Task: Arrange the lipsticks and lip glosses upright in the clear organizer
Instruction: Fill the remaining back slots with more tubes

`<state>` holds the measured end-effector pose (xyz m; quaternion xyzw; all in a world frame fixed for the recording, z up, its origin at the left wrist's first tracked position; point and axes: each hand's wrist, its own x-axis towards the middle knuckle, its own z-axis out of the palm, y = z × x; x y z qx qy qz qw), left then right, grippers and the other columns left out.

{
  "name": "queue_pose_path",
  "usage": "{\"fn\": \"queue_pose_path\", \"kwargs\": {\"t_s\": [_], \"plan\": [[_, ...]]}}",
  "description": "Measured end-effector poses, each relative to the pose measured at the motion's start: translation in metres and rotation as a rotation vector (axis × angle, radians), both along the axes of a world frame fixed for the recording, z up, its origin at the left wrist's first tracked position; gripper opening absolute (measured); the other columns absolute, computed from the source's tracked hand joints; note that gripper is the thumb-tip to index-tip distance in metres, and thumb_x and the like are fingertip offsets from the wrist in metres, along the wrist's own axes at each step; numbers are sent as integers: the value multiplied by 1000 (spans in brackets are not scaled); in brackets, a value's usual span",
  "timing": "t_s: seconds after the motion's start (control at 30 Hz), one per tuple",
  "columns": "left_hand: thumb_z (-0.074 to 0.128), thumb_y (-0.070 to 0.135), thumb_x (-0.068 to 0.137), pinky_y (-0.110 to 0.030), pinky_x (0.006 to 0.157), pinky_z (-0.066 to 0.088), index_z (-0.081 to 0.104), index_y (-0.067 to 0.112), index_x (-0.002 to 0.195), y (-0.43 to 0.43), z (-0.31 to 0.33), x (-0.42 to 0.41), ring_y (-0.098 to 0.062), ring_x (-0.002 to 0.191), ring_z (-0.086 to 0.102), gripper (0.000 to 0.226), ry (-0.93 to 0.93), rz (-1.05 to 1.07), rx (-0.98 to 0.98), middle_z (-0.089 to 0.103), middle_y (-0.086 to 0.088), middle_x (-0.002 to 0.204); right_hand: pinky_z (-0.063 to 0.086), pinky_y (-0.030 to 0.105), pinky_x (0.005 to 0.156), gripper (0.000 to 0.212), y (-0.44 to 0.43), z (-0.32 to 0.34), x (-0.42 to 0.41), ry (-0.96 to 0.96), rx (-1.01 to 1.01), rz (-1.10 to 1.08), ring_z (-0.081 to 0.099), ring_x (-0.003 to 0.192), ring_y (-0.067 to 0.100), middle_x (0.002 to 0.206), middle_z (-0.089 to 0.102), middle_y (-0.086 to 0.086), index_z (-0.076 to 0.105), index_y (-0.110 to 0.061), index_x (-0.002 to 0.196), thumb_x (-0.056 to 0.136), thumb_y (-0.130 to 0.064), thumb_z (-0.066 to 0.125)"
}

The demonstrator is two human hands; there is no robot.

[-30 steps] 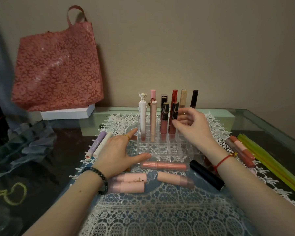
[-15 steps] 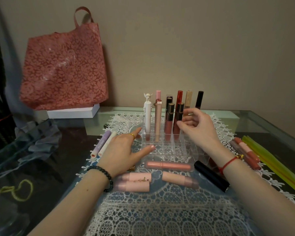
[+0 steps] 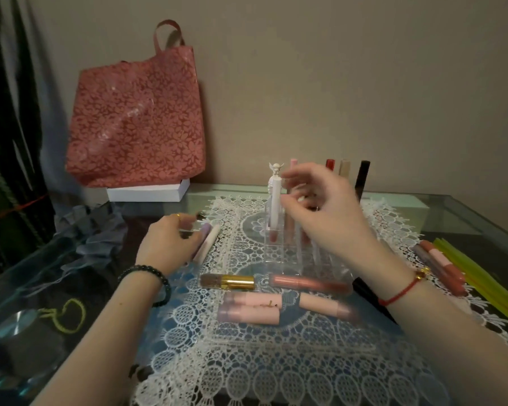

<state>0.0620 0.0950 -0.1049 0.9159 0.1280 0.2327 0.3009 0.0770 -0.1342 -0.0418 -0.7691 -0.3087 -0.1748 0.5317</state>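
at nine o'clock from the clear organizer, on the lace mat over the glass table, a lilac tube and a white tube lie side by side, touching. their long axes run from seven o'clock near the wrist to one o'clock toward the wall. the left grip is right on them: the pair lies at its three o'clock, the lilac one under the bent fingers and the white one just beyond. blur hides the fingertips, so i cannot tell whether this grip clamps the lilac tube or only touches it. the right grip hangs above the organizer with fingers loosely curled and nothing visible in them. it is well apart from the pair, so the left is plainly the nearer hand. the coming move looks like a pinch across the tube's short width, then a wrist turn to bring that axis upright over a free cell. a white winged tube stands at the organizer's eleven o'clock corner and an upright black tube at one o'clock. a gold-cased lipstick and a rose gloss lie flat at six o'clock, not yet stood up.
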Motion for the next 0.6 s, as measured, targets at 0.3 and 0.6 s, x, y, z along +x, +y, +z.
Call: {"fn": "queue_pose_path", "kwargs": {"t_s": [0.3, 0.6], "plan": [[71, 37, 71, -13, 68, 44, 61, 21, 110, 31, -7, -15, -3, 84, 60, 43, 144, -198, -86, 61, 19, 85, 42, 23, 72, 38, 104, -32, 31, 53, -446, 129, 52, 85, 13, 103, 57, 2, 54, -15, 117, 80, -17, 62], [73, 35, 70, -15, 89, 40, 59, 25, 112, 49, -29, -23, 3, 99, 57, 45, 121, -283, -149, 65, 11, 107, 40, 30, 90, 39, 144, -58, 67, 65, -713, -12, 50, 112, 24, 124, 53, 12, 54, -5, 121, 86, -23, 55]]}}
